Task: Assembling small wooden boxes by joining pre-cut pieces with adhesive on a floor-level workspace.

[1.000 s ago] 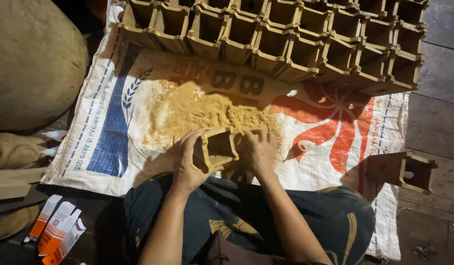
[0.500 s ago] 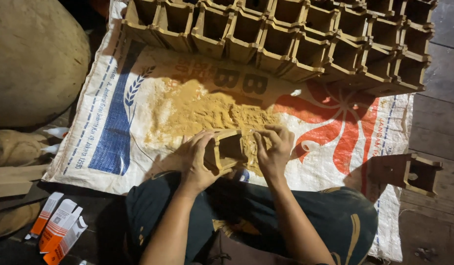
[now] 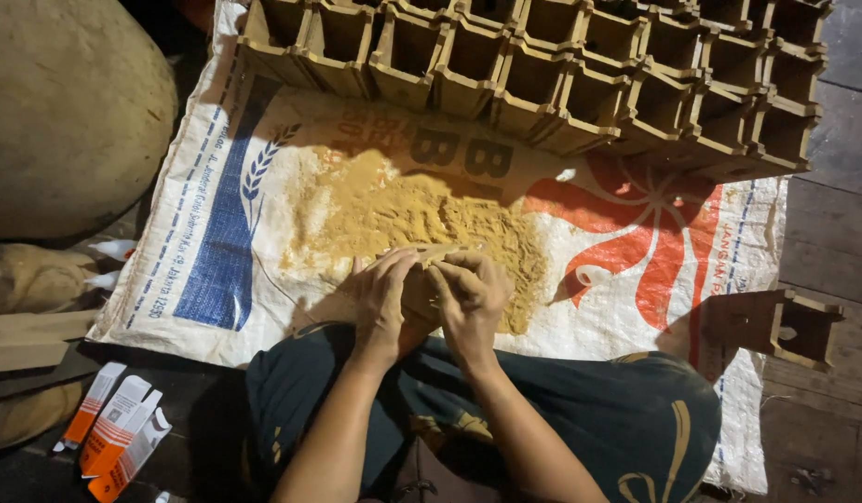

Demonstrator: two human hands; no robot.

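Since a moment ago both hands have closed in over the small wooden box (image 3: 420,284), hiding its opening. The left hand (image 3: 382,296) and right hand (image 3: 470,293) clamp it above the sawdust pile (image 3: 403,210) on the woven sack (image 3: 263,186), likely to steady it. Far off, finished boxes (image 3: 542,65) stand in rows.

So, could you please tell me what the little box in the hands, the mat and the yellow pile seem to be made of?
Box: probably raw wood, tan and matte like the stacked boxes; both hands largely cover it. Mat: woven plastic sacking, a printed white sheet with a slight sheen. Pile: a fine powder, perhaps sawdust, loose and grainy.
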